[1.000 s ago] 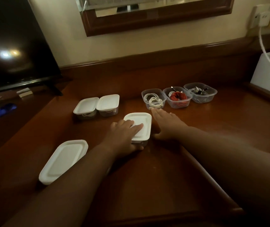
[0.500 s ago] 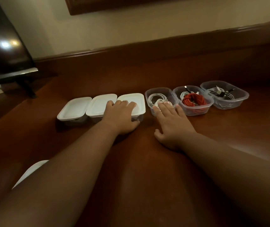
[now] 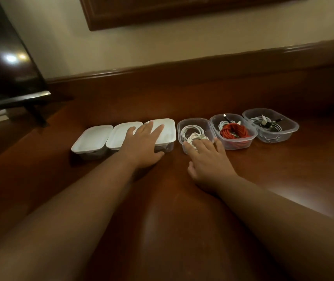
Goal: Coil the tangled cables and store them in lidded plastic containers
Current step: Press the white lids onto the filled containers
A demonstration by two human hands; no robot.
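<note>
The left hand [image 3: 141, 145] lies flat on the lidded container [image 3: 163, 130] at frame centre; the right hand [image 3: 208, 159], fingers straight, touches the open container [image 3: 194, 121]. Push gently, keeping the row straight.

Lidded containers [image 3: 163, 130]: three. Open containers [image 3: 194, 123]: three.

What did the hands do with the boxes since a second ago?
The left hand slid the third lidded box away from the person, up against the other two lidded boxes, and rests flat on it. The right hand followed to the white-cable box. The three open boxes stayed put.
</note>
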